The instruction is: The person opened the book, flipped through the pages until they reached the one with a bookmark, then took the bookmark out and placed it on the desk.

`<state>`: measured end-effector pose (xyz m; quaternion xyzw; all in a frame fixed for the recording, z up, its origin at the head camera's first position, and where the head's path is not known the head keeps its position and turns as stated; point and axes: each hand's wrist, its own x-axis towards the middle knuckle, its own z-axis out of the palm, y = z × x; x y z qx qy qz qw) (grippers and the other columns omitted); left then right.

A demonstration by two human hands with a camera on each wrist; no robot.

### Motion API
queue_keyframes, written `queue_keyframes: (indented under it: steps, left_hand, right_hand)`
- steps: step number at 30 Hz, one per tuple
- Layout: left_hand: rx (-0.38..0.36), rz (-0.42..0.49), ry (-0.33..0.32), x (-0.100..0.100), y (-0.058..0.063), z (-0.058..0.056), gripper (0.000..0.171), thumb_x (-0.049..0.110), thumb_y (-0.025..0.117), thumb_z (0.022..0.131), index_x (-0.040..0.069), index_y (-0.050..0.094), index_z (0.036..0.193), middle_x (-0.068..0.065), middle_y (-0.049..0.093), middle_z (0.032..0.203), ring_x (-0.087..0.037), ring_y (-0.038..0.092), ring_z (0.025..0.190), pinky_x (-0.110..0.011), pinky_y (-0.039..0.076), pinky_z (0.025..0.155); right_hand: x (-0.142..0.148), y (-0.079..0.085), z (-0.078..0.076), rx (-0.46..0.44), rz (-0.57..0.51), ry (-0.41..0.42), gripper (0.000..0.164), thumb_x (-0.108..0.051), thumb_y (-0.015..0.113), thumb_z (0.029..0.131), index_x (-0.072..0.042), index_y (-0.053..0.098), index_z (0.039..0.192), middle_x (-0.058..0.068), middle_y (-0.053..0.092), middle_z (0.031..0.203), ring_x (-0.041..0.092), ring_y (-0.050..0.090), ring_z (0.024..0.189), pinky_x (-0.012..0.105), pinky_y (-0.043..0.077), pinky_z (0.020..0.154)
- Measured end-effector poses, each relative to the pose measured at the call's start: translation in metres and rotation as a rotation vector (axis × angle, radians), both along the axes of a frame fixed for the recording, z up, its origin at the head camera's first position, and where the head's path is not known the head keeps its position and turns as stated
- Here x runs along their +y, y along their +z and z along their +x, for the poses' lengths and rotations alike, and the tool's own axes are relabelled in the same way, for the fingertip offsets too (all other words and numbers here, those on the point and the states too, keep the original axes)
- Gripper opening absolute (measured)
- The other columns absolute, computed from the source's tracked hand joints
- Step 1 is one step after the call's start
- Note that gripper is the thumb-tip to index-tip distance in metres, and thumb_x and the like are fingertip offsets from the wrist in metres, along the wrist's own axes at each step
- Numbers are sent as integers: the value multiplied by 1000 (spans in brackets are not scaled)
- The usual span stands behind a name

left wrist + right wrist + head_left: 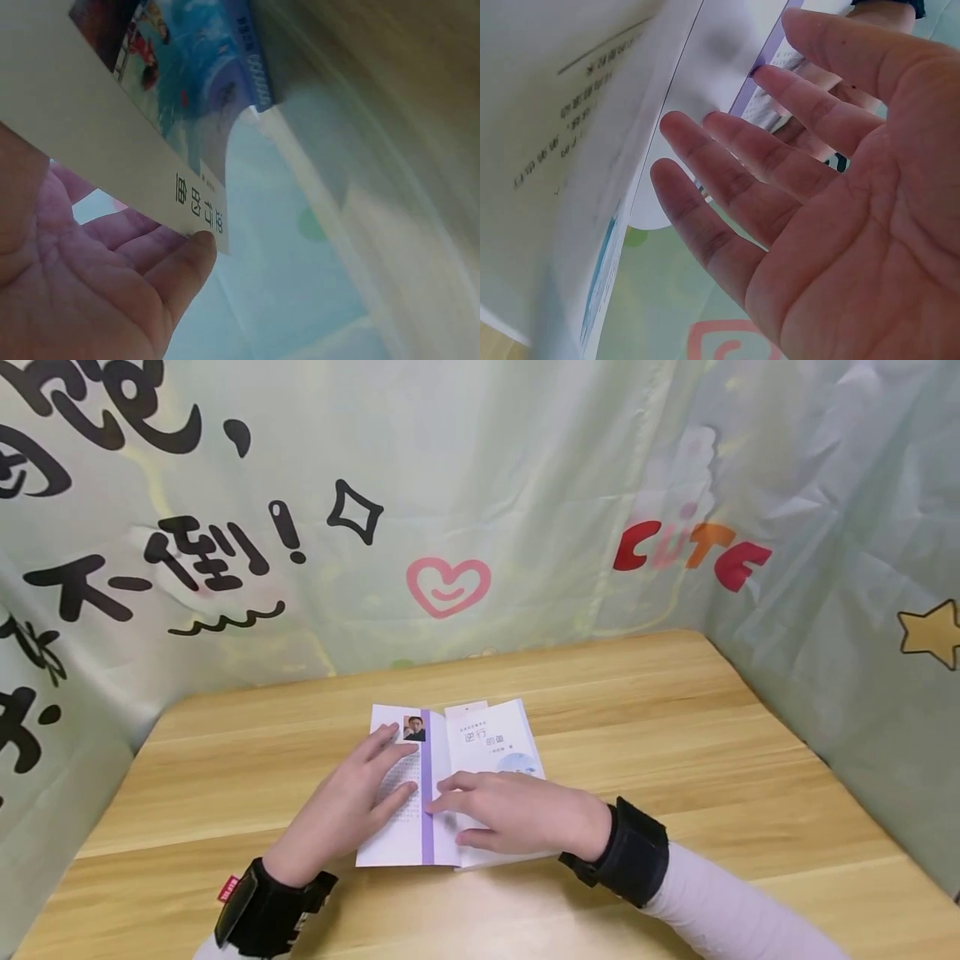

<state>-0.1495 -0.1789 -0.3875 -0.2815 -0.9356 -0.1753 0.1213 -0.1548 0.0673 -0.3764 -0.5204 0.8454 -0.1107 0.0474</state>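
Book [459, 750] was laid open on the wooden table [637, 735], under both hands, where either side could be reached. Its left page [378, 853] was partly covered by the left hand [345, 802], whose fingers were spread apart beside and below the small photo [415, 728]; the thumb was seen from below at the edge of the cover [135, 142]. The purple strip [427, 764] was met by a fingertip of the right hand [517, 814], whose fingers were held apart over the title page [517, 727], presumably so that the cover was kept from springing shut.
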Motion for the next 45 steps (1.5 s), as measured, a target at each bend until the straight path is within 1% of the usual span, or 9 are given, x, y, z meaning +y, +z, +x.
queue_keyframes:
  steps: [4,8,16,18,25,32,38,42,45]
  left_hand:
    - [-16,-22,9,-1,-7,-1,46,31,67,90,9,61,130,-21,41,143,-33,38,131,-48,42,96]
    - [-29,-38,-3,-4,-15,1,44,32,65,91,9,62,129,-22,41,143,-36,37,130,-49,40,97]
    - [-55,-61,1,-8,-29,16,45,34,63,93,10,61,130,-21,41,142,-38,37,131,-49,40,97]
    - [-67,-66,0,-9,-30,19,46,34,62,93,9,59,132,-22,41,142,-37,37,130,-48,40,97]
    - [-158,-105,-3,-9,-29,33,52,35,60,94,12,52,140,-22,43,141,-34,45,125,-47,43,94]
    - [-167,-113,-16,-9,-30,44,54,33,61,94,10,50,142,-23,42,141,-34,46,124,-47,42,96]
    - [-161,-105,-15,-9,-33,45,57,35,63,93,10,49,142,-24,42,141,-36,45,124,-48,42,95]
    - [-151,-114,-13,-8,-35,44,58,36,64,91,10,50,141,-24,43,140,-36,46,124,-48,43,95]
    - [-141,-118,-9,-7,-35,43,58,35,66,90,9,52,139,-24,45,138,-36,47,122,-48,43,95]
  right_hand:
    - [-1,0,1,1,17,-5,41,-30,62,94,-18,59,134,8,50,139,17,50,121,31,44,95]
    - [-1,0,1,-6,34,1,40,-31,63,94,-19,61,133,9,49,140,18,50,122,31,44,95]
    - [-4,-2,2,-11,30,39,37,-32,64,93,-19,65,127,9,50,139,16,50,122,27,42,97]
    - [-5,-2,2,-15,31,36,36,-32,65,92,-19,66,126,9,51,138,16,51,121,27,43,96]
    - [-5,0,3,-31,40,25,33,-30,65,93,-20,67,124,8,50,139,16,51,121,28,43,96]
    - [-3,-1,5,-47,57,17,33,-31,65,93,-21,66,124,7,50,139,16,51,121,30,44,96]
    - [2,3,2,-60,70,-17,34,-31,63,94,-18,65,125,4,56,132,13,52,118,29,43,96]
    - [10,9,-5,-68,59,-56,35,-32,61,95,-15,65,126,0,58,126,12,53,115,27,43,96]
    - [16,16,-12,-88,52,-103,37,-32,61,95,-13,64,127,-1,59,125,11,53,115,27,43,95]
